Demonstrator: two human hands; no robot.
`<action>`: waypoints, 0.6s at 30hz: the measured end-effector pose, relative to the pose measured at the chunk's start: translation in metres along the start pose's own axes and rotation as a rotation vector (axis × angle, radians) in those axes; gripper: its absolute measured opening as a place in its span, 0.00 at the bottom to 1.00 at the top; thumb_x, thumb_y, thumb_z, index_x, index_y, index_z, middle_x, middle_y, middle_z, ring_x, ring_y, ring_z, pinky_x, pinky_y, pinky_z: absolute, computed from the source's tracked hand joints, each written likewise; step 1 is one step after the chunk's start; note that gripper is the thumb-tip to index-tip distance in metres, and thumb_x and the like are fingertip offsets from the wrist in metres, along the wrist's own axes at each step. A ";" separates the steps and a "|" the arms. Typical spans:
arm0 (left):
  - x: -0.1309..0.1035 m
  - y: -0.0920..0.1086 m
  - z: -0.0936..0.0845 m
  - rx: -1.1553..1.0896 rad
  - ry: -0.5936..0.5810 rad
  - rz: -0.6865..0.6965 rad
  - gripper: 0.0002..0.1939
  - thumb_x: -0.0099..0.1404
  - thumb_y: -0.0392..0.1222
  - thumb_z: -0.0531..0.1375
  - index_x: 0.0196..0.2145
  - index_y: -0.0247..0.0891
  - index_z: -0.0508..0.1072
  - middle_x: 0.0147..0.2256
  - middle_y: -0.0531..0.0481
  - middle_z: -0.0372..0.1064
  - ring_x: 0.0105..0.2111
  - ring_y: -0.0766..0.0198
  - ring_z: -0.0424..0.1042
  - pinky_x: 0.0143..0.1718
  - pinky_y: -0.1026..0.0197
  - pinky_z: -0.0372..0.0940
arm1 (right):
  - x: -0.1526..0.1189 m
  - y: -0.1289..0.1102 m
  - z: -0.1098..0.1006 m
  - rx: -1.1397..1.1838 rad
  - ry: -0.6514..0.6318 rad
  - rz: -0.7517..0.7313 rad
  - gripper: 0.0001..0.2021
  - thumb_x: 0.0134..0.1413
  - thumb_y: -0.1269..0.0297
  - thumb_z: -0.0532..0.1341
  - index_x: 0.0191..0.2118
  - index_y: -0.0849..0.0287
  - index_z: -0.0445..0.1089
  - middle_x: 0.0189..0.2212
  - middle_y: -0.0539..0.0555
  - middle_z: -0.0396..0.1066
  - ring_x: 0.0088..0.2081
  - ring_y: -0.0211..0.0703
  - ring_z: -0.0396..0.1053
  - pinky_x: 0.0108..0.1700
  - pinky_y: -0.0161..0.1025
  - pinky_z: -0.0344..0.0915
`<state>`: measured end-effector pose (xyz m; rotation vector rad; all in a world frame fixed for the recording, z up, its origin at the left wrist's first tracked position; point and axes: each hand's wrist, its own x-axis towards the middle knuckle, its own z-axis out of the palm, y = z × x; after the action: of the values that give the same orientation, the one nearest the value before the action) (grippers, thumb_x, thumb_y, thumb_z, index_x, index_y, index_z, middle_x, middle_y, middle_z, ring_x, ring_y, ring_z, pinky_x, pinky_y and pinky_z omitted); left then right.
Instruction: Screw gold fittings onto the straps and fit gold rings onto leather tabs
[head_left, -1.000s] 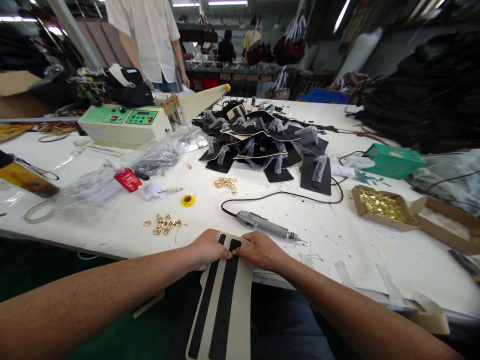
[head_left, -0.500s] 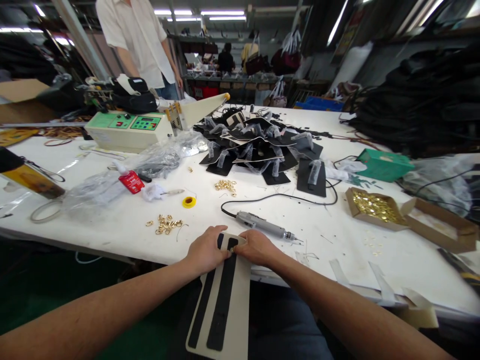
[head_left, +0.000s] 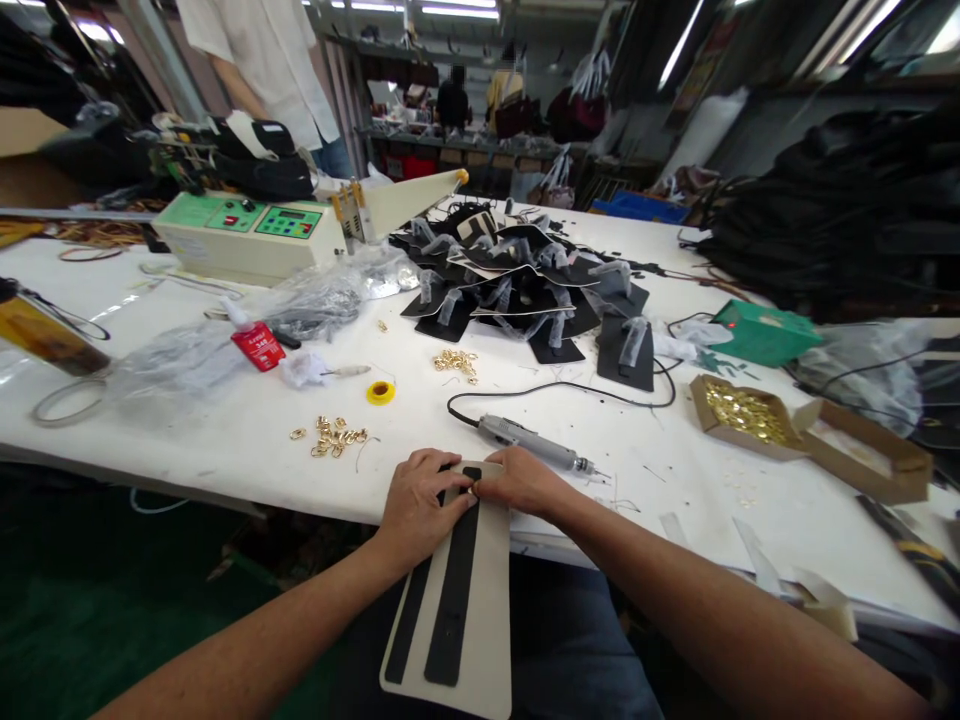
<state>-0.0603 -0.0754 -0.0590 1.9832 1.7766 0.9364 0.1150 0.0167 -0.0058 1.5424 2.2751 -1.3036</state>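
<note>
A long cream panel (head_left: 491, 610) with two black strips slants from the table's edge down over my lap. My left hand (head_left: 418, 503) grips its upper left side, the thumb pressing on the wider black strip (head_left: 455, 600). From the right, my right hand (head_left: 519, 482) holds the top corner, thumb and fingertips meeting my left thumb. A tiny shiny spot shows between the fingertips, too small to name. Just beyond my right hand lies a grey corded rotary tool (head_left: 529, 440). Gold metal rings (head_left: 337, 437) lie loose on the table to the left.
Black panels with plastic-wrapped straps (head_left: 517, 280) are heaped mid-table. A yellow tape roll (head_left: 381, 392), a red glue bottle (head_left: 259, 345) and a green-topped machine (head_left: 240, 235) stand left. A carton of gold pieces (head_left: 746, 415) and a green box (head_left: 769, 332) are right. A person (head_left: 262, 70) stands behind.
The view has shifted slightly. My left hand has its fingers further over the panel's top, and its thumb has moved along the wider strip. Both hands still hold the panel.
</note>
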 end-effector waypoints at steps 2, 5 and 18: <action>0.000 0.000 0.000 0.006 -0.003 -0.007 0.10 0.61 0.39 0.73 0.39 0.52 0.84 0.51 0.53 0.78 0.55 0.49 0.70 0.54 0.41 0.66 | -0.001 0.002 -0.001 -0.023 0.024 -0.025 0.06 0.52 0.61 0.66 0.34 0.57 0.78 0.28 0.50 0.75 0.31 0.42 0.71 0.28 0.35 0.58; 0.000 0.000 -0.001 0.008 -0.009 -0.015 0.10 0.60 0.40 0.73 0.39 0.53 0.84 0.51 0.54 0.79 0.55 0.49 0.70 0.53 0.41 0.65 | -0.007 0.009 -0.009 -0.124 0.156 -0.061 0.14 0.54 0.57 0.69 0.45 0.55 0.80 0.36 0.53 0.80 0.38 0.47 0.75 0.36 0.37 0.63; -0.001 -0.001 0.000 0.022 0.011 -0.009 0.08 0.61 0.41 0.72 0.38 0.52 0.84 0.51 0.55 0.79 0.55 0.50 0.69 0.54 0.43 0.65 | -0.004 0.074 -0.032 -0.372 0.517 -0.199 0.14 0.64 0.57 0.63 0.52 0.53 0.76 0.46 0.56 0.76 0.45 0.53 0.73 0.44 0.45 0.65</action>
<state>-0.0609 -0.0762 -0.0602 1.9856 1.8079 0.9304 0.1871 0.0451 -0.0272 1.6863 2.8254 -0.4816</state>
